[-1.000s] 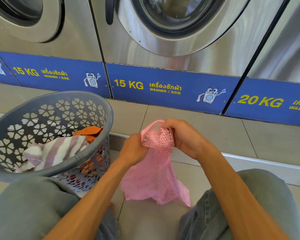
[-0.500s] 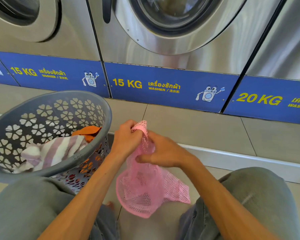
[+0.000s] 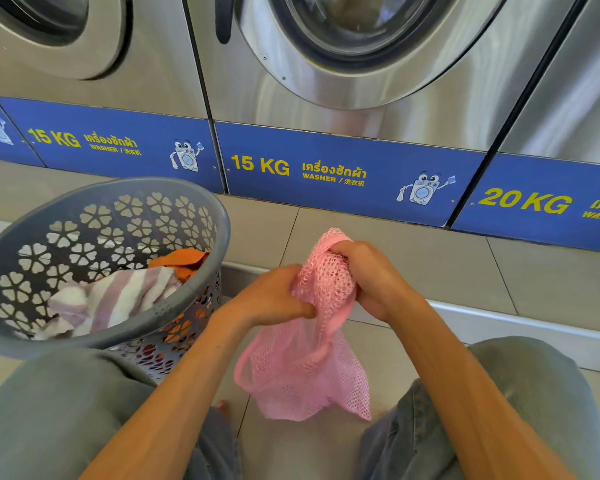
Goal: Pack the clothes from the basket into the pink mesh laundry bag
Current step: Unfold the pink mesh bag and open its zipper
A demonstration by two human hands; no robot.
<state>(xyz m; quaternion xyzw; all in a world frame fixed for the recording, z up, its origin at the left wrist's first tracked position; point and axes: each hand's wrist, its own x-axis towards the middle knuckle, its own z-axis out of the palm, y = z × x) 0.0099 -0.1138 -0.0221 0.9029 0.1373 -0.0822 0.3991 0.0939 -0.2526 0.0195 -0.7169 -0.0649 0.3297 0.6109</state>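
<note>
right hand [image 3: 371,278] has moved back up to the top of the pink mesh bag [image 3: 305,358]. both it and the left hand [image 3: 274,299] are gripping the mesh, so the mouth's still being found. clothes [image 3: 118,296] remain in the basket [image 3: 187,299], left on the tiled floor [image 3: 413,265] by the washers [image 3: 361,64].

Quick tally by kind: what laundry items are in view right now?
Pink mesh laundry bag: 1, held in both hands
Grey basket: 1
Striped cloth in the basket: 1
Orange garment in the basket: 1
Total: 4. More clothes may lie hidden underneath.
</note>
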